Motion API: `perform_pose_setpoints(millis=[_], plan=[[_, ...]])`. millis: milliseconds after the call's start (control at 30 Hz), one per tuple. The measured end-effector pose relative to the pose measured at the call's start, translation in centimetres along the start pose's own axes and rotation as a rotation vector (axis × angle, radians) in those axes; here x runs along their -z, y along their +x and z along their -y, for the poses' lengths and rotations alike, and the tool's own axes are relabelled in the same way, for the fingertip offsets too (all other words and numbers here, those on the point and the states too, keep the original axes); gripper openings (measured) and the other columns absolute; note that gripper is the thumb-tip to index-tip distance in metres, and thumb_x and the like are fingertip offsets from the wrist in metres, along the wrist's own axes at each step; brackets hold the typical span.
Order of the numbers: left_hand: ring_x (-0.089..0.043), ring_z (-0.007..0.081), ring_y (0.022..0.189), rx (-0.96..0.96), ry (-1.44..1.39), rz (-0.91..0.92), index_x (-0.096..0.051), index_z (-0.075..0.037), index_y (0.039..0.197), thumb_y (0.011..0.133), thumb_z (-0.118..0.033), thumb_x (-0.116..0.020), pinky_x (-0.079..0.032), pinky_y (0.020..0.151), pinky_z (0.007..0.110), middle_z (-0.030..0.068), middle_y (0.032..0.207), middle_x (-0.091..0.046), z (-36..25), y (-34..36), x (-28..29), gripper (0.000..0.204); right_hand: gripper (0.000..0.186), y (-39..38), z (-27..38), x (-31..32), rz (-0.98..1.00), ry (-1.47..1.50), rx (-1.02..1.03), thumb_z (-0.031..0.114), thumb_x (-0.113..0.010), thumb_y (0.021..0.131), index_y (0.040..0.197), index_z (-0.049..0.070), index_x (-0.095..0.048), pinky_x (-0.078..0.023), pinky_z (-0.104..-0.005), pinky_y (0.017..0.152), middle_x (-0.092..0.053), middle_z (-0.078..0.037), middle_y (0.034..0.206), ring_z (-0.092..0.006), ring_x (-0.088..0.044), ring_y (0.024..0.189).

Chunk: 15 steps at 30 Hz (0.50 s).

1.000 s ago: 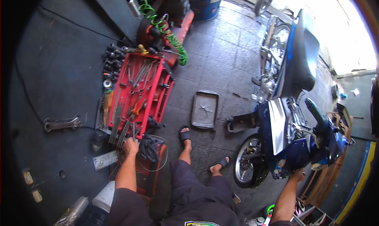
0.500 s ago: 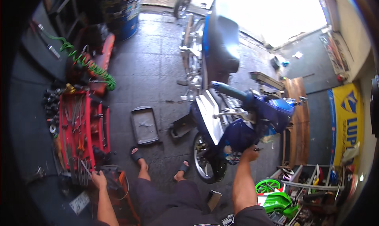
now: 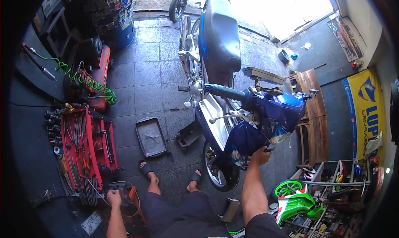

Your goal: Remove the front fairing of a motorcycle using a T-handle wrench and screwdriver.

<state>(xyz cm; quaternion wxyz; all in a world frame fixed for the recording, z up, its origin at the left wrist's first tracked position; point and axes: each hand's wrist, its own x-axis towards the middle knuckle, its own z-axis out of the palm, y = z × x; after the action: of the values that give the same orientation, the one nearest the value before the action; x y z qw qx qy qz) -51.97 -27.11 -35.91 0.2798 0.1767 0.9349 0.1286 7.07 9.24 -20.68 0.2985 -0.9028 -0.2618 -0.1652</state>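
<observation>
A blue motorcycle (image 3: 268, 109) stands in front of me with its black seat (image 3: 222, 42) pointing away. My right hand (image 3: 261, 156) is closed at its front fairing, below the handlebar. A small dark piece (image 3: 270, 149) sticks out past the fingers, too small to name. On the left, my left hand (image 3: 113, 197) is closed beside the lower end of a red tool rack (image 3: 94, 150). A long thin metal rod (image 3: 96, 189) runs slantwise from the rack into that hand; its far end is among the other tools.
A grey tray (image 3: 151, 137) and a dark open box (image 3: 189, 134) lie on the tiled floor. A red compressor (image 3: 104, 71) with a coiled green hose (image 3: 93, 82) stands far left. At right are a wooden bench (image 3: 316, 113), a green toy motorcycle (image 3: 297, 204) and parts shelves (image 3: 332, 188).
My left hand has moved down and slightly right, with the rod reaching it. My right hand stays at the motorcycle's front. The whole view has shifted a little and is sharper.
</observation>
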Motion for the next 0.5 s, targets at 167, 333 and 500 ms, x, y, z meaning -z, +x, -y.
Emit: perform_pose_setpoints(millis=[167,333,500], plan=[[-0.065,0.0277,0.08,0.002,-0.106,0.112,-0.066,0.0,0.083,0.08,-0.021,-0.068,-0.049,0.077,0.039,0.0155,0.082,-0.068,1.8,0.6,0.1,0.021,0.037,2.5,-3.1,-1.7,0.091,0.038,0.027,0.027,-0.058,0.088,0.096,-0.009,-0.062,-0.05,-0.0494,0.07,-0.067,-0.025,0.089,-0.0427,-0.064,0.079],[-0.062,0.0181,0.07,0.168,-0.281,0.204,-0.067,0.002,0.086,0.083,-0.02,-0.065,-0.049,0.068,0.033,0.0092,0.076,-0.067,5.7,1.1,0.5,0.022,0.03,4.1,-5.1,-0.9,0.503,0.802,-0.498,0.026,-0.057,0.09,0.086,-0.004,-0.06,-0.048,-0.034,0.051,-0.063,-0.011,0.076,-0.0225,-0.06,0.06],[-0.057,0.0146,0.054,0.241,-0.35,0.303,-0.064,0.002,0.084,0.086,-0.017,-0.063,-0.046,0.049,0.029,0.0069,0.068,-0.061,6.4,0.4,1.6,0.019,0.024,2.9,-3.3,0.1,0.45,0.853,-0.457,0.024,-0.057,0.091,0.081,0.002,-0.057,-0.042,-0.0259,0.044,-0.058,-0.005,0.07,-0.0135,-0.054,0.054]])
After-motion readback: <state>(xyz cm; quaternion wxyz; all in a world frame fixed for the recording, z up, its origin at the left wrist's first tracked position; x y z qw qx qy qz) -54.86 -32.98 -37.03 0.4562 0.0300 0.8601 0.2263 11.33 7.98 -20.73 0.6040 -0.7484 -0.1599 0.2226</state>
